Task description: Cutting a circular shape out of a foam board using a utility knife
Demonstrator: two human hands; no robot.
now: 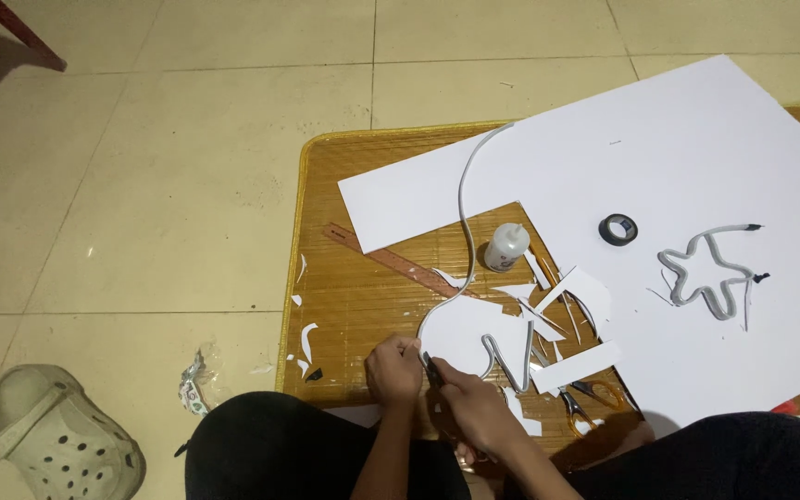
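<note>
Grey strip pinched by left hand; right hand gripped dark tool; glue bottle, scissors, paper scraps crowded nearby.

Bamboo mat on tiled floor, under white sheet.

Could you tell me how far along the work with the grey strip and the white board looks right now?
Done: one star outline of grey strip lies finished on the big white sheet. In hand: the left hand pinches the long grey strip while the right hand presses a dark tool to it beside the half-bent shape. Left: most of that strip is unbent, and offcuts, glue bottle and scissors lie around.
</note>
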